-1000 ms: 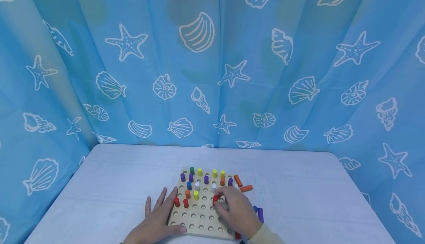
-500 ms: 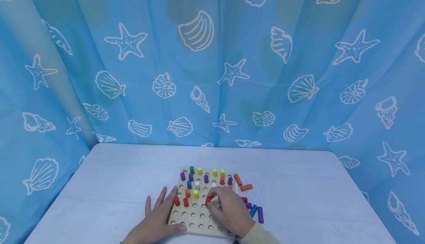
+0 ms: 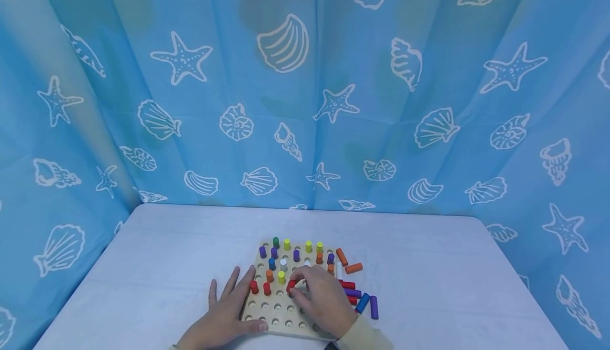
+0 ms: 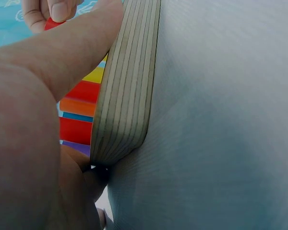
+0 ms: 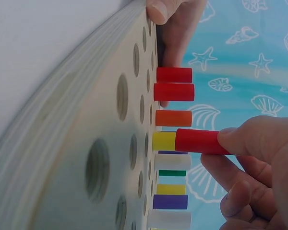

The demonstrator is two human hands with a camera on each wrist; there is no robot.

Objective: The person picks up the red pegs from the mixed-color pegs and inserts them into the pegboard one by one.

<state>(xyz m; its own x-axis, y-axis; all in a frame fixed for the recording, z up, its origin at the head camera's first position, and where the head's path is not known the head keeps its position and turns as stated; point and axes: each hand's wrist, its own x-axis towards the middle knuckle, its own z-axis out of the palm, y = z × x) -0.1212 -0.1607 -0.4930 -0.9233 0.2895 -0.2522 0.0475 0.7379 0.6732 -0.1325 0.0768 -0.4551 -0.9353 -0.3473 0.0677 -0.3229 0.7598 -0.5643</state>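
A wooden pegboard [image 3: 284, 314] with rows of round holes lies on the table. My right hand [image 3: 325, 298] pinches a red peg [image 5: 197, 141] between thumb and fingertips, over the middle of the board. In the right wrist view this peg sticks out past the fingertips and overlaps a yellow peg [image 5: 163, 141]. My left hand [image 3: 223, 313] rests at the board's near left corner, thumb on the front edge and fingers spread along the left side. Two red pegs [image 3: 267, 289] stand in holes by the left hand's fingers. The right hand hides part of the board.
Standing pegs of several colours, among them a green peg [image 3: 276, 242] and a white peg [image 3: 283, 265], fill holes toward the back. Loose pegs lie right of the board, including an orange peg [image 3: 354, 268] and a purple peg [image 3: 374, 307]. A blue shell-patterned curtain [image 3: 305, 101] hangs behind.
My right hand has moved left across the board with the red peg. Loose pegs at the right that it covered now show. The left hand has stayed in place.
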